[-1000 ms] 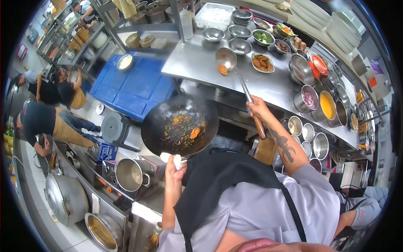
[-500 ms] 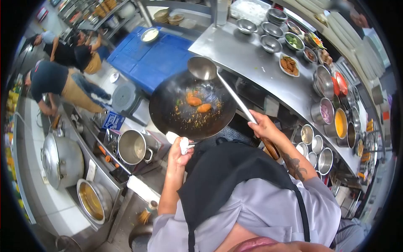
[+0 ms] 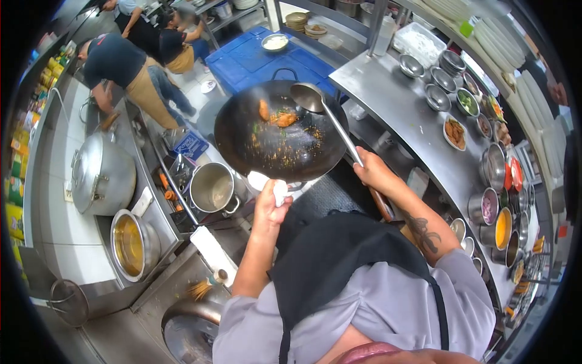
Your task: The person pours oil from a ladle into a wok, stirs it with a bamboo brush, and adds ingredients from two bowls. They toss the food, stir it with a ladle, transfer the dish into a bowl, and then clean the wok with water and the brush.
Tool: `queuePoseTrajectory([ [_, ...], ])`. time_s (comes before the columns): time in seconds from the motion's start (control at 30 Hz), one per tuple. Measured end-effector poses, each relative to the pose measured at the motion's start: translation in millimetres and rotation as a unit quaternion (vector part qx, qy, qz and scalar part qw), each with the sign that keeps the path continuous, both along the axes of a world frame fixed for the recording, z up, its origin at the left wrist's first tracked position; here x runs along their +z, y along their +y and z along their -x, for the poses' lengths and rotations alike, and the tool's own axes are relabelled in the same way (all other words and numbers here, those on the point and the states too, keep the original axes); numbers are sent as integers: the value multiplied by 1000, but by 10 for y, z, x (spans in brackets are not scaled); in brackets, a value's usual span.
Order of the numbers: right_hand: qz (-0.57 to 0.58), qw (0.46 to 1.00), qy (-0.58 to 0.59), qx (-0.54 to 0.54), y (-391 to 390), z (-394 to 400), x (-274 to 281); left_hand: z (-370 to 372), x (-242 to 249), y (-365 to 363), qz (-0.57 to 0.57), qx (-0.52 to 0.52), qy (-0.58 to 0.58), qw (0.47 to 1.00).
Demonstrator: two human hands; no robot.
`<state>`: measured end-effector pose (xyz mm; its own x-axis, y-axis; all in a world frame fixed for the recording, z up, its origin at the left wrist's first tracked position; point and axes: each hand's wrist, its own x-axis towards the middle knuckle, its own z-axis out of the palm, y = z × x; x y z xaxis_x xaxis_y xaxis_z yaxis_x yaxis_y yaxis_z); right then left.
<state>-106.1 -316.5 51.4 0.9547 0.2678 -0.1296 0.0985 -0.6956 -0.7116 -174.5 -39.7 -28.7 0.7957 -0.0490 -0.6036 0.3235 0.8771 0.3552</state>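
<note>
My left hand (image 3: 273, 205) is closed round the near handle of a black wok (image 3: 239, 145), with a folded white cloth (image 3: 259, 181) between palm and metal. Orange-brown fried pieces (image 3: 284, 119) and chopped green and golden bits (image 3: 285, 148) are in the wok, grouped toward its far side; one piece appears tipped on end. My right hand (image 3: 371, 168) grips a long-handled ladle (image 3: 341, 130) that ends in a wooden grip. Its metal bowl (image 3: 307, 97) is over the wok's far right rim.
A steel counter (image 3: 394, 91) on the right bears metal bowls and a plate of browned food (image 3: 454, 133). Beyond the wok is a blue surface (image 3: 242, 64) with a white-filled bowl (image 3: 274, 42). To the left are pots (image 3: 212, 188), a yellow-liquid basin (image 3: 129, 246) and several people (image 3: 121, 67).
My view has swung left. The wok is tilted differently and farther from my body, its far handle now showing. The fried pieces have shifted to its far side. Both hands keep their holds.
</note>
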Motion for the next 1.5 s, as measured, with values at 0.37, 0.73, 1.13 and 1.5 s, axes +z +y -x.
queuePoseTrajectory([
  [0.37,69,984,-68,148,754,-380,-367,53,-144,107,-16,-3,-18,1000],
  [0.73,65,998,14,18,754,-354,-248,-51,148,-29,-95,12,-30,995],
  [1.13,-374,740,556,-56,952,103,217,-3,-159,224,-83,-70,16,994],
  [1.5,-559,687,443,-140,-509,596,631,-85,-21,322,-16,-92,-39,995],
])
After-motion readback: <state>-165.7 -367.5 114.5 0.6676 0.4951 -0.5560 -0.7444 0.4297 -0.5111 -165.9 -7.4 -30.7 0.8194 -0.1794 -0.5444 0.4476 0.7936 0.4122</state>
